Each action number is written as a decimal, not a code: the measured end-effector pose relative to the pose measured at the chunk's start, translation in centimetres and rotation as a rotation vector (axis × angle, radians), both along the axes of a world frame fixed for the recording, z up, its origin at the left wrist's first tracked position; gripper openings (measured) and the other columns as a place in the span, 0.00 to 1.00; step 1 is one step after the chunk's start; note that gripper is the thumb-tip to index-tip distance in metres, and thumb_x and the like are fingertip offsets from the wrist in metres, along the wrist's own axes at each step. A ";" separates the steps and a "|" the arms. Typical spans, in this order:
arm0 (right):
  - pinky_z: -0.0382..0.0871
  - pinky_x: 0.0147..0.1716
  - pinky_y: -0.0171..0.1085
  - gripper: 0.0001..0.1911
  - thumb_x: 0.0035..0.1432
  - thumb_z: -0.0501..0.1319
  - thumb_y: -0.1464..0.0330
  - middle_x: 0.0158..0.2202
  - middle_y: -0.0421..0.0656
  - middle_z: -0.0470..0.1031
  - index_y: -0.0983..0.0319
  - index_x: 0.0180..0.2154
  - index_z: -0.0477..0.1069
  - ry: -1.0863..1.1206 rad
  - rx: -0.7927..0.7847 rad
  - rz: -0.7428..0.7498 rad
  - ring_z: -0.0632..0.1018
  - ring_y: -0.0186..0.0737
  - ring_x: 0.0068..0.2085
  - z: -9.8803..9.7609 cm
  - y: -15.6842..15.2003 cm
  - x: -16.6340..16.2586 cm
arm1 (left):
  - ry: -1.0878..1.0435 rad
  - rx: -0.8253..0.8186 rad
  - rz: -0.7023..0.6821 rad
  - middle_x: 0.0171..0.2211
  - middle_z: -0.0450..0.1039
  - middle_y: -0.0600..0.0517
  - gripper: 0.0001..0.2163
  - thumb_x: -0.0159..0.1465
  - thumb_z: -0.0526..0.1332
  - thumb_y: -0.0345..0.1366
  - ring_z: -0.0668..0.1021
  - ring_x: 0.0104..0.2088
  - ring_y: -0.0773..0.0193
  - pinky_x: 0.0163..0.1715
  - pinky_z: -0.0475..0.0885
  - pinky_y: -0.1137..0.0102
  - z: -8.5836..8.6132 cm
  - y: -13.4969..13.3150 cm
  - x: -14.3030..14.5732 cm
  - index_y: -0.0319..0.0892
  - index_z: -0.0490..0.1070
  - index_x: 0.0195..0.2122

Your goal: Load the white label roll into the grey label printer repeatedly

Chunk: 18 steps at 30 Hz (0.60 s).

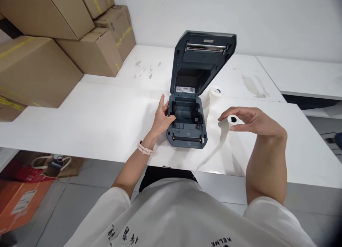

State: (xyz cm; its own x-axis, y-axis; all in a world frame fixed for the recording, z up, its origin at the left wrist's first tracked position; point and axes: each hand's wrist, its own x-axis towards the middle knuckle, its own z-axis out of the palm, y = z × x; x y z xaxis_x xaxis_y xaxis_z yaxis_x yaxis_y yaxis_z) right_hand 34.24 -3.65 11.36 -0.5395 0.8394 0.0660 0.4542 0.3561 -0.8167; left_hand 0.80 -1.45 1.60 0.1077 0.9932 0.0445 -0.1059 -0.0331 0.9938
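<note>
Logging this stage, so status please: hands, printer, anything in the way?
Left hand on left edge of printer. Right hand holding roll. Lid up. Second roll on table, right of printer, seemingly not in the way.

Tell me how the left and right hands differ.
The left hand is at the open printer's left side, thumb over its rim; the right hand is away from the printer, holding a white roll between thumb and fingers. The left wears a pale pink wristband; the right wears none. Neither wears a glove.
</note>
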 end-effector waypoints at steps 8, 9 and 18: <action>0.71 0.60 0.53 0.25 0.51 0.74 0.51 0.53 0.48 0.80 0.55 0.47 0.79 0.068 -0.232 -0.249 0.79 0.52 0.56 -7.8 1.2 3.5 | -0.013 -0.014 0.020 0.71 0.61 0.41 0.52 0.54 0.68 0.27 0.68 0.69 0.52 0.68 0.64 0.55 0.9 -0.3 0.1 0.50 0.40 0.76; 0.70 0.60 0.54 0.26 0.49 0.75 0.52 0.53 0.48 0.81 0.54 0.48 0.78 0.139 -0.226 -0.301 0.79 0.52 0.56 -8.2 1.9 4.0 | -0.014 -0.018 0.024 0.71 0.61 0.41 0.52 0.54 0.67 0.27 0.67 0.69 0.52 0.68 0.64 0.55 0.9 -0.3 0.1 0.49 0.41 0.76; 0.67 0.64 0.55 0.50 0.25 0.81 0.64 0.59 0.46 0.76 0.55 0.55 0.70 0.429 -0.240 -0.559 0.73 0.56 0.64 -9.8 12.6 0.5 | -0.016 -0.018 0.033 0.70 0.64 0.41 0.51 0.54 0.68 0.27 0.67 0.70 0.53 0.70 0.60 0.54 0.3 0.0 -0.1 0.49 0.41 0.76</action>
State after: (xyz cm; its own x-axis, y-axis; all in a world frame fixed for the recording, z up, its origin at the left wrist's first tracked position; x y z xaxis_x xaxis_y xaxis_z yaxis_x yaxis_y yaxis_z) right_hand 34.79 8.94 1.57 0.0043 0.9990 -0.0451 0.1386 -0.0453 -0.9893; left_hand 0.68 -1.45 1.89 0.0740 0.9969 0.0284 -0.1207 -0.0193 0.9925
